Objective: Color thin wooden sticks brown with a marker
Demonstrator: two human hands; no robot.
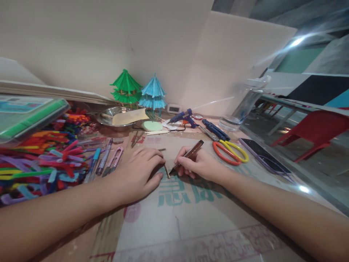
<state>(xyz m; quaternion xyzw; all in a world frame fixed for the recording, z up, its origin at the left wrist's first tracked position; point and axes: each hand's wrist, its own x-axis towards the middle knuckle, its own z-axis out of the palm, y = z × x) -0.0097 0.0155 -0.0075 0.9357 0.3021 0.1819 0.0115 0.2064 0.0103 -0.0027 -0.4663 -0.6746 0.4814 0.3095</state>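
My right hand (pixel 201 165) grips a dark brown marker (pixel 195 148) in a writing hold. The marker's tip points down at the lower end of a thin brown stick (pixel 167 171), touching it or very near. My left hand (pixel 143 169) rests palm down to the left of that stick, thumb apart from the fingers. Its fingertips are by the stick's upper part, and another short stick end (pixel 161 149) shows just beyond them. What lies under the palm is hidden. Beneath both hands is a printed sheet (pixel 152 225) with green characters.
Pipe cleaners (pixel 40 171) crowd the left, beside pens (pixel 105 156) and a pink cutter (pixel 116 160). Behind stand a metal bowl (pixel 102 122), green (pixel 125 82) and blue (pixel 153 87) paper trees and a glue gun (pixel 180 117). Scissors (pixel 226 153), a phone (pixel 264 156) and a bottle (pixel 240 105) lie right.
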